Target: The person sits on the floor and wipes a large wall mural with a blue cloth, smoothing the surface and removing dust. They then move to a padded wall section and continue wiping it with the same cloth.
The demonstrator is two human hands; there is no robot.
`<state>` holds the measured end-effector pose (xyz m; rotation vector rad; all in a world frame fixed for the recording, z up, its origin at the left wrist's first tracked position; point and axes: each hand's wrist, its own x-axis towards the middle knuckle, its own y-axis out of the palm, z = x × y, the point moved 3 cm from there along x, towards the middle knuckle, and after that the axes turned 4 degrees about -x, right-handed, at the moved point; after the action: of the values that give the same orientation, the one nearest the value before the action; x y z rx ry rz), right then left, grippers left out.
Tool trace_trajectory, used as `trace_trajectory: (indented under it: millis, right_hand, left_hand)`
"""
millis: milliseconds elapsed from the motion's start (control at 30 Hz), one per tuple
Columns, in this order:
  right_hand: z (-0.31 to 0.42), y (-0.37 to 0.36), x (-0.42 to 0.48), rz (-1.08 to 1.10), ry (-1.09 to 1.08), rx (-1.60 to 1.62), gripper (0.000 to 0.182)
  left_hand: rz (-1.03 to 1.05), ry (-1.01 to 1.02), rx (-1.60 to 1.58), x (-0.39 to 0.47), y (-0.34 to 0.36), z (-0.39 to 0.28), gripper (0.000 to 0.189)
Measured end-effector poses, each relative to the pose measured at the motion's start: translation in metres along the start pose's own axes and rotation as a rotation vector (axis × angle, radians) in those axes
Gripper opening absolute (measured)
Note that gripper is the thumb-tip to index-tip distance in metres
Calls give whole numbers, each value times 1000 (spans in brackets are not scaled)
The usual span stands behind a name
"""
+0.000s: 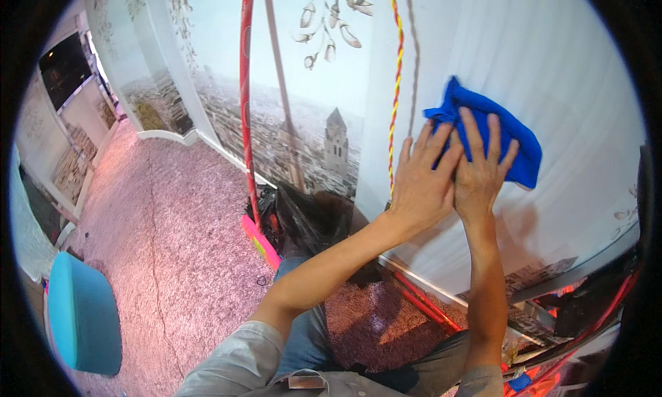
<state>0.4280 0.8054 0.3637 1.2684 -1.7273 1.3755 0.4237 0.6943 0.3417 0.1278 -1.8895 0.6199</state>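
A blue cloth (522,154) lies flat against the pale, faintly striped wall panel (517,45). My right hand (481,164) presses on it with the fingers spread. Close beside it, my left hand (421,185) reaches over the cloth's left edge, and blue shows between its fingers. The two hands touch near the thumbs. One corner of the cloth is bunched and sticks up above the fingertips. What lies under the palms is hidden.
Left of my hands hangs a twisted red-and-yellow cord (397,61). A red-handled broom (247,87) leans on the printed wall beside a black plastic bag (315,216). A turquoise padded seat (85,314) stands on the pink carpet (196,231). Red poles (426,304) lie low by the baseboard.
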Motion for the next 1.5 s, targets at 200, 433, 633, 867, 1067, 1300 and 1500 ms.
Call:
trace_trajectory:
  millis: [200,433,633,867,1067,1300,1500]
  right_hand:
    - [13,24,-49,202,-170,97,43]
    - [12,25,-70,81,-162,-70,47]
    - [-38,-23,29,-410,55,-13,28]
    - [113,-6,87,-579,-60,770,24]
    - [155,76,111,-43,-131,440,28]
    - [162,106,74,-5,77,530,46]
    - [145,80,162,-181,201,292,54]
  left_hand:
    - [90,-41,-190,-75,-11,13,53]
    - [-21,64,-260,-125,-56,8,25]
    - [-159,-165,-106,-123,-99,48,30]
    - [-231,-436,13,-127,-110,34,31]
    - [-201,-582,125,-155,-136,16,37]
    - [-141,-511,150,-125,-140,25,39]
    - [-211,-421,-2,-130,-144,91,35]
